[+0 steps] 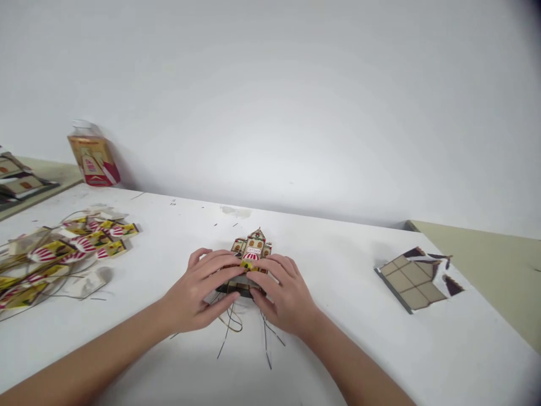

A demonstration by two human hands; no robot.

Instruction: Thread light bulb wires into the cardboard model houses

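A miniature gift shop house (255,241) stands on the white table in front of me, its pointed roof and lettered front facing me. At its front is a small yellow piece with a red-and-white striped awning (251,257). My left hand (205,287) grips the left side, fingertips on the awning piece and thumb low by the dark base. From the right, my right hand (284,290) grips it the same way, with its fingertips close to the left ones. Thin wires (231,322) trail from under the base towards me. My fingers hide much of the front.
On the left lies a pile of similar awning pieces (91,241) with wires. Behind it stands a bottle with a red and gold label (93,160). A tan paneled house part (416,282) lies at the right. Another model house (21,177) is at the far left.
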